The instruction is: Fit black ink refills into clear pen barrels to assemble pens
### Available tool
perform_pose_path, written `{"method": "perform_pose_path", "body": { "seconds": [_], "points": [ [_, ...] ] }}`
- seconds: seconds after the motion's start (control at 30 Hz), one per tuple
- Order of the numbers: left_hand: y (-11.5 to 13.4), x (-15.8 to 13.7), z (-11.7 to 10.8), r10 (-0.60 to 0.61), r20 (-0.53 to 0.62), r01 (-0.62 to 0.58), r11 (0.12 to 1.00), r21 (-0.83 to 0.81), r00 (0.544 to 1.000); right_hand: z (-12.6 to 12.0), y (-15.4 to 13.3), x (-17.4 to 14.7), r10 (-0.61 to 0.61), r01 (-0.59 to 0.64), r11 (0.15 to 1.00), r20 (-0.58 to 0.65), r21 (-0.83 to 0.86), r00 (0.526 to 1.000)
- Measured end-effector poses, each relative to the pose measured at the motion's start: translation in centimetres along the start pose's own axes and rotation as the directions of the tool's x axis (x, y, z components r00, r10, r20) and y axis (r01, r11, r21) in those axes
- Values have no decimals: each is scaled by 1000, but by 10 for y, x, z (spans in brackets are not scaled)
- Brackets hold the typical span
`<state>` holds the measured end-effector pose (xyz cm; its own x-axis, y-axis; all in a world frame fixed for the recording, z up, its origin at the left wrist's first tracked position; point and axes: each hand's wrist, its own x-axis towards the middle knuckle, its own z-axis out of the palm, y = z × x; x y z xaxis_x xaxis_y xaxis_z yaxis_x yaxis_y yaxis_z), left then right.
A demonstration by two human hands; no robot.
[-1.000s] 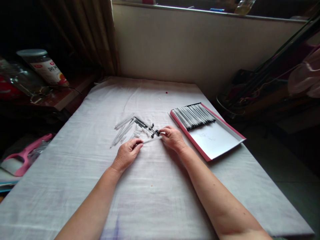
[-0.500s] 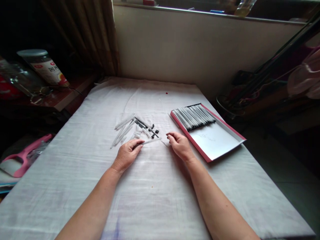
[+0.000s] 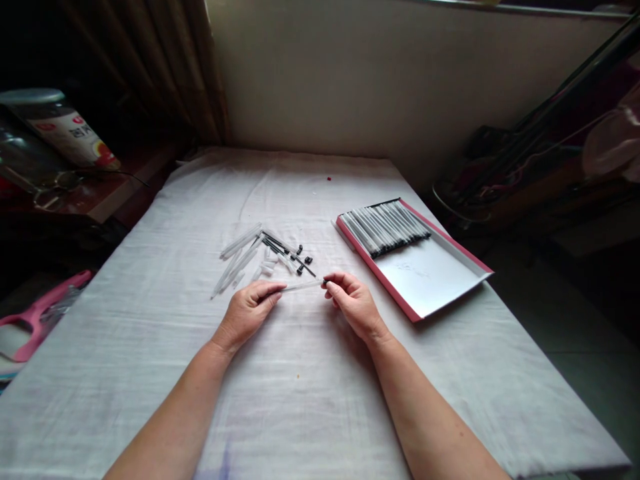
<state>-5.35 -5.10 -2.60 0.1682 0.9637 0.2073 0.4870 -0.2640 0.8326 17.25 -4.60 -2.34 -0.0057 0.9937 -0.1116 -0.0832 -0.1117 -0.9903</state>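
Observation:
My left hand (image 3: 250, 310) is closed in a pinch round one end of a clear pen barrel (image 3: 303, 286), which points to the right. At the barrel's far end, my right hand (image 3: 356, 305) pinches a small black pen part (image 3: 325, 283), and the two seem to touch. Just beyond my hands lie loose clear barrels (image 3: 241, 241), thin black refills (image 3: 275, 243), short clear pieces (image 3: 267, 269) and several little black parts (image 3: 308, 260). Rows of pens (image 3: 385, 228) with black ends fill the back of a shallow pink-edged box (image 3: 380, 275) on the right.
A white cloth (image 3: 310, 413) covers the table. A tiny red bit (image 3: 329, 179) lies near its back edge. To the left, a lidded jar (image 3: 70, 130) stands on a wooden surface, with a pink-handled item (image 3: 35, 320) lower down. The wall (image 3: 325, 80) rises behind.
My right hand has moved slightly left and brought the small black part to the barrel's end. My left hand still holds the barrel. The view has tilted down a little.

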Motion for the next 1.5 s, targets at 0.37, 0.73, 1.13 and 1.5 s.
{"method": "perform_pose_path", "body": {
  "seconds": [0.37,0.73,1.13,1.5],
  "points": [
    [1,0,0,10,26,-11,999,37,1000,-6,11,-2,-297,290,906,26,-310,955],
    [2,0,-1,3,31,-4,999,39,1000,-9,6,-4,-365,360,825,76,-435,928],
    [2,-1,2,38,44,-39,999,17,998,-12,4,-4,-306,330,750,141,-573,941],
    [2,0,1,25,41,-27,999,44,999,-14,2,-5,-280,313,811,141,-494,950]
  ]
}}
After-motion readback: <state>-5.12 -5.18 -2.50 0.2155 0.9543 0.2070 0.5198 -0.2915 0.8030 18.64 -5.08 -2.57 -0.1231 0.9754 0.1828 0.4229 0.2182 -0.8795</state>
